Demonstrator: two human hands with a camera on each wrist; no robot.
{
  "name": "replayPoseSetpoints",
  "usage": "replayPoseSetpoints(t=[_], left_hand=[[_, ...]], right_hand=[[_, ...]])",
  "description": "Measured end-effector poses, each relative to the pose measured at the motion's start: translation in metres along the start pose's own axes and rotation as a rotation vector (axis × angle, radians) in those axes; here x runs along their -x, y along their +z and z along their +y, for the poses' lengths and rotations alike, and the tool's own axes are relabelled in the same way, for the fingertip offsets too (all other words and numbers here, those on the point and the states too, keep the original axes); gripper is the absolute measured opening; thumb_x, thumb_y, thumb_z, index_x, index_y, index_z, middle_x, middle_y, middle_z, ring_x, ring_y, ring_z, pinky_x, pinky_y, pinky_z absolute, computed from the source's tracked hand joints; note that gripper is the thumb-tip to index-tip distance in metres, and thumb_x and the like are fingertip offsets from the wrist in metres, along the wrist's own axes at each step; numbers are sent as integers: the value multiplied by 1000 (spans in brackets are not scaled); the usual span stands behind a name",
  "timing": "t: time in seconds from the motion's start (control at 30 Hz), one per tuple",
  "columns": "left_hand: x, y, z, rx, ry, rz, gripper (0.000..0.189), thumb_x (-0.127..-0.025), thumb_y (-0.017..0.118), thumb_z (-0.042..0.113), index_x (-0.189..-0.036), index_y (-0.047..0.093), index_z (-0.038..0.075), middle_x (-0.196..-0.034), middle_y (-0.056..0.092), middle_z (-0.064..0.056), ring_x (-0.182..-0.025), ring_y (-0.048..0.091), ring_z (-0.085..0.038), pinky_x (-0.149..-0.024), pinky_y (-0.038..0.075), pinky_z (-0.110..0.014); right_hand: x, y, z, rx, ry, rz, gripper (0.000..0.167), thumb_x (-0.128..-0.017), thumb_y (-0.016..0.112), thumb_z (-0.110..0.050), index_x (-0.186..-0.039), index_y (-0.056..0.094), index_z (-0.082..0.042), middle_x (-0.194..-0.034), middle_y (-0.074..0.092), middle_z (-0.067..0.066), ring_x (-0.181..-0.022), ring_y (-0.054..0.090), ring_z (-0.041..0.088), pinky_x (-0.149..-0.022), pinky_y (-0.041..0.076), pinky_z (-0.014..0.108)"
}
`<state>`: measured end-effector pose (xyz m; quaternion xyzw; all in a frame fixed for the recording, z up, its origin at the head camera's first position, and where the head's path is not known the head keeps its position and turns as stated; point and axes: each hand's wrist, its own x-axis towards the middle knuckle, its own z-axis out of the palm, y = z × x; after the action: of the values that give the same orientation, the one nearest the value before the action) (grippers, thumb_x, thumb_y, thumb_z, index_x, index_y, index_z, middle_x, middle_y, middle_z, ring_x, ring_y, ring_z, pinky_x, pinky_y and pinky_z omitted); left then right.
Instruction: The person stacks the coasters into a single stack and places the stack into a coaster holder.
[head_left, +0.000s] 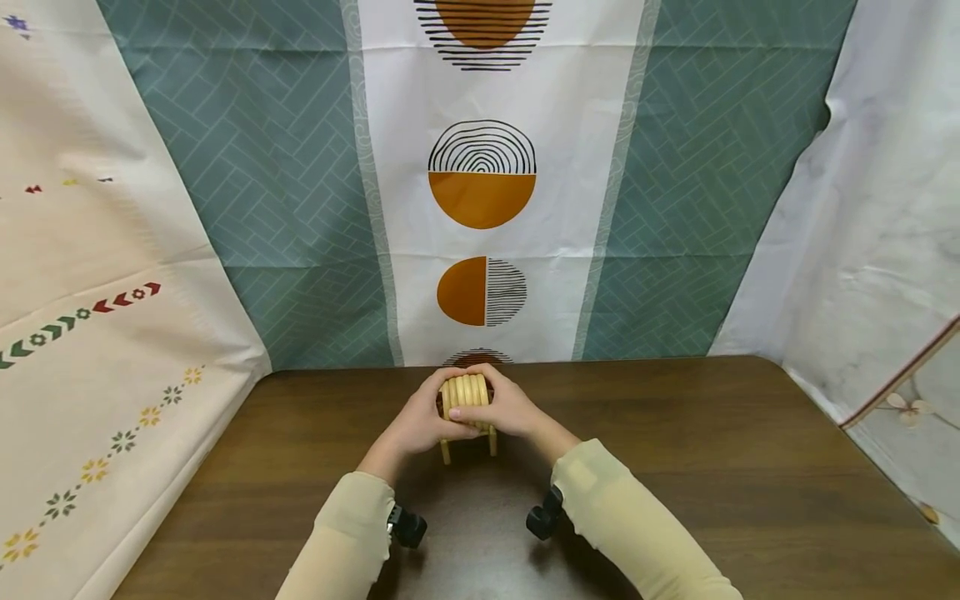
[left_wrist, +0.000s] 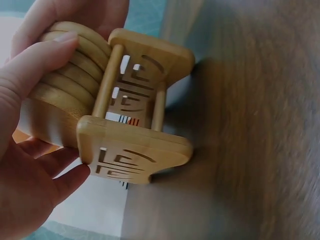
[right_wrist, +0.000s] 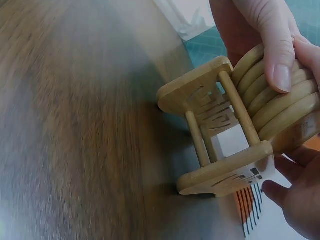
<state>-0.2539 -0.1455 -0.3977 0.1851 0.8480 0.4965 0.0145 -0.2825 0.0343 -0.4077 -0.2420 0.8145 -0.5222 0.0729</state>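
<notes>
A row of round, pale wooden coasters (head_left: 465,389) stands on edge at the top of a small wooden rack (left_wrist: 135,150). The rack has cut-out side panels joined by round rods, and its feet meet the table. My left hand (head_left: 420,421) grips the coasters from the left, its thumb lying across their near edges. From the right, my right hand (head_left: 513,406) holds the same row, its thumb across the near side too. Fingers of both hands go round to the far side, partly hidden. Whether the coasters touch the rack's rods, I cannot tell.
The dark brown wooden table (head_left: 675,467) extends round the rack. Behind its back edge hangs a green and white patterned cloth (head_left: 300,208). A cream embroidered cloth (head_left: 75,400) borders the left side, a pale cloth (head_left: 862,250) the right. Black cameras (head_left: 545,512) sit on both wrists.
</notes>
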Motion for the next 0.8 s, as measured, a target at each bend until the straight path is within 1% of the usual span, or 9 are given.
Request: replayPoseSetpoints(t=[0.13,0.3,0.4,0.57,0.67,0.8], left_hand=[[-2,11,-1,6,23,6,85,-64,87,14,-136,41,18,-127,49,-4,-99,53,-20,-85,47,-35],[-6,26,-2,29,27,0,85,-65,87,16,-137,41,22,-129,48,-2,-102,52,-20,-86,47,-36],[-10,35,-2,29,29,-7,85,-65,87,17,-137,41,23,-130,47,-1,-104,51,-19,-88,46,-36],[-14,48,-2,1,50,-30,87,-65,87,19,-138,40,21,-133,44,-5,-105,50,-20,-89,45,-38],[-16,55,-2,3,52,-51,87,-66,87,18,-138,40,20,-135,42,-5,-107,49,-20,-91,45,-37],[-20,62,0,20,54,-65,87,-65,87,17,-138,40,21,-137,42,-4,-110,49,-19,-94,43,-38]], right_hand=[[6,-7,6,5,9,7,67,-75,78,-41,-131,46,-24,-111,58,6,-89,57,20,-71,51,33],[13,-15,14,55,21,25,67,-74,78,-42,-131,47,-26,-108,59,5,-86,57,20,-70,51,33],[18,-22,20,80,25,37,66,-74,78,-42,-130,47,-26,-108,60,5,-86,57,19,-70,50,32],[27,-29,27,102,31,58,65,-75,79,-35,-130,48,-22,-112,59,5,-86,56,17,-71,49,32],[37,-34,20,93,19,60,65,-76,79,-28,-132,47,-14,-116,58,9,-87,55,17,-72,49,32],[52,-41,2,76,13,75,62,-78,77,-22,-131,47,-6,-118,55,14,-88,55,18,-72,48,32]])
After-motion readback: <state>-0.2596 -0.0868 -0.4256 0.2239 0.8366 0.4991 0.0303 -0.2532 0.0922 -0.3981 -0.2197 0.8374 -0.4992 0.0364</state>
